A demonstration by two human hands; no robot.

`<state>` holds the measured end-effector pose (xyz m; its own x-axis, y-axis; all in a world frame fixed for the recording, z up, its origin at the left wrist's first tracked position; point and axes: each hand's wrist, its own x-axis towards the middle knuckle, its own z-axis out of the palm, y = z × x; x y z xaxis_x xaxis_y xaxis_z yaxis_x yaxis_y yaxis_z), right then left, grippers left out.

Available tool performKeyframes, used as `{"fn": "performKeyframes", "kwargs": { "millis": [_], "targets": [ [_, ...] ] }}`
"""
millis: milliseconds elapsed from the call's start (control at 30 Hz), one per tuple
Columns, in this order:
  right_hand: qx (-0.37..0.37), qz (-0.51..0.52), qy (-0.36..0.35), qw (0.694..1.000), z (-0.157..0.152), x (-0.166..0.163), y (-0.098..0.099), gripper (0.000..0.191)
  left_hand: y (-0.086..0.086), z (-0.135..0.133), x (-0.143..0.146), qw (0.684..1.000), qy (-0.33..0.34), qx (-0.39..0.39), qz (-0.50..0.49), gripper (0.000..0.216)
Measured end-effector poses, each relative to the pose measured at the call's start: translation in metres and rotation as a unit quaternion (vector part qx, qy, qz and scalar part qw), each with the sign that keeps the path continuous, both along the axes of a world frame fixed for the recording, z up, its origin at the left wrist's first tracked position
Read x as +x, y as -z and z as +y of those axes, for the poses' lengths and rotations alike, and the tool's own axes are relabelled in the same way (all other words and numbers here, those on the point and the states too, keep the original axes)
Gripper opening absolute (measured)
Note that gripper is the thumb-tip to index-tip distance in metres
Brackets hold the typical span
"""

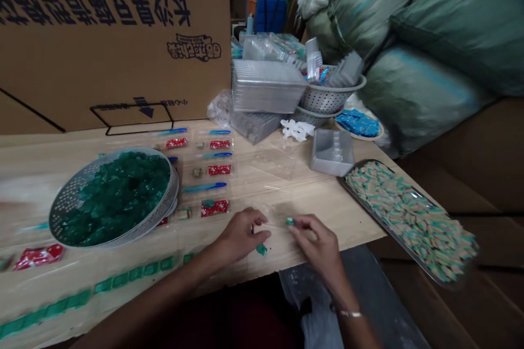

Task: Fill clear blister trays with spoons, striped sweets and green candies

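Note:
My left hand (241,235) is curled over the table's front part, its thumb near the bent fingers; whatever lies between them is too hard to make out. Just under its thumb rests a green wrapped piece (261,250). A small green piece (290,221) is pinched between the thumb and fingers of my right hand (320,239). Thin clear plastic (275,214) lies between the two hands, its edges faint. To the left, clear trays hold red packets (215,208) and blue stick-shaped items (204,187). A grey colander (174,196) heaped with green jelly-like pieces (118,196) stands farther left.
Green squares (135,274) line the front edge. At right, a metal tray (370,215) carries many striped pieces. Stacked clear trays (268,87), an open clear box (332,151) and grey baskets (327,99) stand behind. A large carton (114,65) and big sacks (426,92) border the table.

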<state>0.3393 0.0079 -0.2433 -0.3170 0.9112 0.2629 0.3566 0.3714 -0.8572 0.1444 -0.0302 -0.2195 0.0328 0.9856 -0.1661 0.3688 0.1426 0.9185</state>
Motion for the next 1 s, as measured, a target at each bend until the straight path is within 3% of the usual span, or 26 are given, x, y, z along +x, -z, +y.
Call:
{"fn": "performKeyframes", "kwargs": {
  "millis": [100,167,267,367,433,533,633,800,1000],
  "targets": [
    [0.109,-0.125,-0.068,0.984,0.029,0.006,-0.002,0.011,0.007,0.009,-0.004,0.995,0.015,0.006,0.096,0.013],
    [0.126,-0.178,-0.116,0.969,0.041,0.004,-0.002,0.012,0.013,0.014,-0.006,0.993,0.026,0.006,0.114,0.011],
    [0.128,-0.193,-0.126,0.965,0.046,0.001,0.005,0.012,0.017,0.018,-0.008,0.996,0.023,0.005,0.086,0.009],
    [0.143,-0.190,-0.103,0.966,0.040,0.001,0.011,0.014,0.013,0.016,-0.010,1.000,0.004,-0.025,0.011,0.008],
    [0.168,-0.183,-0.069,0.966,0.030,0.000,0.009,0.019,0.005,0.013,-0.012,0.992,-0.044,-0.064,-0.098,0.020],
    [0.159,-0.120,-0.049,0.979,0.009,-0.012,-0.004,0.018,-0.007,0.007,-0.013,0.932,-0.114,-0.134,-0.316,0.041],
    [0.100,-0.059,-0.105,0.988,-0.010,-0.033,-0.020,0.016,-0.017,0.003,-0.011,0.871,-0.118,-0.169,-0.446,0.048],
    [0.085,-0.061,-0.138,0.985,-0.015,-0.053,-0.025,0.009,-0.022,-0.002,-0.007,0.849,-0.134,-0.174,-0.480,0.049],
    [0.081,-0.069,-0.150,0.983,-0.015,-0.054,-0.024,0.018,-0.022,-0.010,-0.004,0.880,-0.126,-0.142,-0.435,0.050]
  ]
}}
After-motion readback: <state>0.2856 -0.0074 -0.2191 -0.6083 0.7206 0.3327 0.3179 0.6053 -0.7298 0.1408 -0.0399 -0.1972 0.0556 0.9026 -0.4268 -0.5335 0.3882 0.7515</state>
